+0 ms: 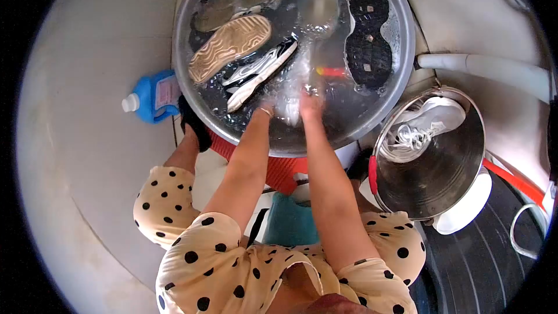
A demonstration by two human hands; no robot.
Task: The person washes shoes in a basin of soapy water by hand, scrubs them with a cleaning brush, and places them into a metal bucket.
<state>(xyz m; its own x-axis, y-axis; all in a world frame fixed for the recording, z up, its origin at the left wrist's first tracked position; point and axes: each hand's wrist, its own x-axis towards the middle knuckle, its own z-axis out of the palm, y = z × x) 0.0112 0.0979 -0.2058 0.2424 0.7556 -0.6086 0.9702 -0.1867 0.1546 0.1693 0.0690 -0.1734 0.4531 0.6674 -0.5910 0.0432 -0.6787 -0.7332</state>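
Note:
Both hands are down in the water of a large metal basin (410, 35). My left hand (265, 108) is under splashing water, its fingers hidden. Close by on the right, my right hand (312, 103) is blurred by motion and spray, so its grip does not show. Between them is a whitish blurred shape (292, 107), perhaps a shoe. A black-and-white shoe (264, 72) lies on its side just beyond my left hand. Past it floats a shoe with a tan patterned sole (231, 47) turned up. A red and yellow stick-like thing (331, 72) lies beyond my right hand.
More shoes soak around the basin, including a black-soled one (369, 38). A metal pail (430, 186) holding a light grey laced shoe (427, 128) stands at the right. A blue bottle (154, 96) is at the left, and a pale pipe (482, 67) runs along the right.

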